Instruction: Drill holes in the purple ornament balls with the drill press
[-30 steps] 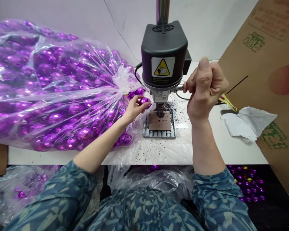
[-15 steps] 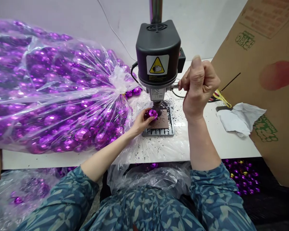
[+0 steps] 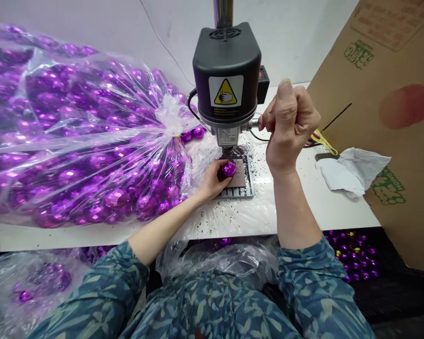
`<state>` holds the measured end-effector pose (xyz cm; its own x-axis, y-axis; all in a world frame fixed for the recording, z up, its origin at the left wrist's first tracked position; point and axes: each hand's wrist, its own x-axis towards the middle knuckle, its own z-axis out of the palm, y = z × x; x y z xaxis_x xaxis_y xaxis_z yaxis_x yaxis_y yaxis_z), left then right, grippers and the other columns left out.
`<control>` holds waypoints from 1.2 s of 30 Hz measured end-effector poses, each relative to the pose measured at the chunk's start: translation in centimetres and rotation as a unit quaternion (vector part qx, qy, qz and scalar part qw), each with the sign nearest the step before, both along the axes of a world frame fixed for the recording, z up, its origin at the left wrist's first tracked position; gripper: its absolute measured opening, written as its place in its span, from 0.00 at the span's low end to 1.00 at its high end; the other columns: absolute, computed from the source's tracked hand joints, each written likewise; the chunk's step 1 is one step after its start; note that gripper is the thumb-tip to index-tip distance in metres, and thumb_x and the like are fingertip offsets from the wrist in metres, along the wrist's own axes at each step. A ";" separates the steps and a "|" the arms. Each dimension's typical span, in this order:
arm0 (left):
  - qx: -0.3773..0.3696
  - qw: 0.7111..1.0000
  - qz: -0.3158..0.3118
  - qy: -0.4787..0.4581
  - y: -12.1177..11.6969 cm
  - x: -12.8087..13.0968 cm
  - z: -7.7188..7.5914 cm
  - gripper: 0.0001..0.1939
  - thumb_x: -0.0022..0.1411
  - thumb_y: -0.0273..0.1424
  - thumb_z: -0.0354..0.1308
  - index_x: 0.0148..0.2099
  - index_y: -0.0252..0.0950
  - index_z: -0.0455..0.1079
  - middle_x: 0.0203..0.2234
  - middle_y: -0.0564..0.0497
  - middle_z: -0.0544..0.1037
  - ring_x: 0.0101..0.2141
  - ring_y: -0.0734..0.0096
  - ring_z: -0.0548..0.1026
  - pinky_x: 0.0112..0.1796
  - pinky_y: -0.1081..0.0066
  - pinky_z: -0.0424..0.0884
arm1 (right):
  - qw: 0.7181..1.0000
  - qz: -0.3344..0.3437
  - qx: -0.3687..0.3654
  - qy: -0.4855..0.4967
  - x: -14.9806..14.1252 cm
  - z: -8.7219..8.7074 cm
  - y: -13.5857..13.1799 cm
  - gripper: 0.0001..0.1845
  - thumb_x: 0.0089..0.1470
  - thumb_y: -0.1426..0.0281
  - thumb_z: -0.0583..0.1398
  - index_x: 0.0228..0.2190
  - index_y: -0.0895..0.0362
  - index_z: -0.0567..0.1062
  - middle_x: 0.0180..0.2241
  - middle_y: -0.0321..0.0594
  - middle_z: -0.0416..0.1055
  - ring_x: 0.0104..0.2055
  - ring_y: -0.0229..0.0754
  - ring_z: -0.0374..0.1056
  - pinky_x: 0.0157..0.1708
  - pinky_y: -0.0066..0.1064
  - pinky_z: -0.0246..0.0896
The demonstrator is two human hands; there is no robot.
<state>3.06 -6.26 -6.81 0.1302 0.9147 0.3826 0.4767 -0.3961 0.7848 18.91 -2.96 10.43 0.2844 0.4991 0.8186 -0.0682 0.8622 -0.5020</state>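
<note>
Between the thumb and fingers of my left hand (image 3: 214, 180) is a shiny purple faceted ball (image 3: 229, 168). It is over the brown board (image 3: 239, 178) on the slotted metal base (image 3: 249, 192), under the spindle of a black drill press (image 3: 227, 70). Whether the ball touches the spindle or the board I cannot tell. My right hand (image 3: 291, 127) is raised beside the machine, its fingers closed round the feed handle (image 3: 253, 123), most of which the hand hides. A yellow warning label (image 3: 225, 92) faces me on the motor housing.
A big clear bag of purple balls (image 3: 81, 141) fills the left of the white table (image 3: 325, 212). Dark shavings surround the base. On the right are crumpled white paper (image 3: 353, 172), a yellow-handled tool (image 3: 323, 141) and a tall cardboard box (image 3: 385, 94). More balls (image 3: 360, 256) lie below.
My left hand has carried the purple ball rightward from beside the bag's neck to under the spindle. My right hand keeps its grip on the handle. The camera view has shifted slightly.
</note>
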 end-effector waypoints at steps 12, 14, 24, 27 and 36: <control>-0.049 0.984 0.010 -0.173 0.2 1.1 -2.6 0.28 0.58 0.37 0.72 0.58 0.39 0.67 0.52 0.42 0.78 0.52 0.56 0.78 0.56 0.52 0.74 | 0.999 -0.042 0.000 0.021 -0.5 -0.7 -0.6 0.32 0.60 0.48 0.60 0.17 0.53 0.52 0.14 0.27 0.46 0.15 0.29 0.46 0.16 0.32 0.46; -0.048 0.983 0.006 -0.178 0.2 1.0 -2.6 0.29 0.58 0.37 0.72 0.58 0.39 0.67 0.52 0.42 0.78 0.53 0.56 0.78 0.57 0.52 0.74 | 0.999 -0.037 0.016 0.033 -0.6 -1.2 -0.8 0.34 0.60 0.51 0.60 0.16 0.53 0.50 0.13 0.28 0.44 0.15 0.30 0.44 0.16 0.34 0.42; -0.032 0.985 0.000 -0.169 0.2 1.1 -2.4 0.27 0.60 0.36 0.71 0.58 0.39 0.67 0.52 0.42 0.78 0.53 0.56 0.78 0.57 0.52 0.75 | 0.997 -0.072 0.033 0.012 -0.4 -3.2 -1.0 0.33 0.62 0.54 0.58 0.16 0.54 0.48 0.13 0.31 0.43 0.16 0.32 0.44 0.18 0.34 0.44; -0.028 0.985 -0.003 -0.172 0.2 1.1 -2.4 0.27 0.59 0.36 0.71 0.58 0.38 0.67 0.52 0.42 0.78 0.53 0.56 0.79 0.56 0.51 0.76 | 0.994 -0.085 0.067 0.000 -0.2 -4.1 -0.6 0.33 0.63 0.56 0.57 0.16 0.54 0.45 0.13 0.31 0.42 0.16 0.32 0.43 0.18 0.35 0.44; -0.033 0.984 -0.005 -0.175 0.0 1.0 -2.0 0.26 0.60 0.37 0.71 0.57 0.39 0.68 0.52 0.41 0.78 0.53 0.55 0.78 0.56 0.51 0.74 | 0.982 -0.033 0.183 0.018 -0.2 -5.1 0.2 0.29 0.62 0.72 0.57 0.17 0.57 0.45 0.14 0.29 0.40 0.16 0.29 0.42 0.17 0.30 0.44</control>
